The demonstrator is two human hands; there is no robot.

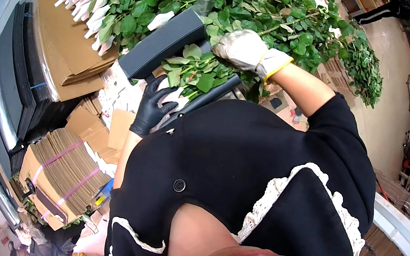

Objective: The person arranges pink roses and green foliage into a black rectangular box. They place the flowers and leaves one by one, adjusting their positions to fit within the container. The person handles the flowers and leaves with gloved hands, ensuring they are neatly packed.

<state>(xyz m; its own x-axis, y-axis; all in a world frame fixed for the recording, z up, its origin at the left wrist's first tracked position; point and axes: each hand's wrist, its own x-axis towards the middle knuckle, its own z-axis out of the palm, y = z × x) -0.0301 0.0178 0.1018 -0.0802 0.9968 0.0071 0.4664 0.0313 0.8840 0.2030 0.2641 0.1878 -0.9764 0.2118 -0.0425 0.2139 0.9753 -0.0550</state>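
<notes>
My left hand, in a black glove, has its thumb and fingers bent around the white-sleeved heads of a small bunch of leafy flowers. The bunch lies between the two raised dark grey ribbed sides of a trough-like holder. At the holder's far right end is my right hand, in a whitish glove with a yellow cuff. Its fingers are curled in beside the stems and leaves; what they hold, if anything, is hidden. My front covers the holder's near edge.
A big heap of leafy flower stems with white-sleeved heads fills the far side. Flat brown cardboard and dark panels stand at left. Nearer lies a strapped cardboard stack. Another person stands far right.
</notes>
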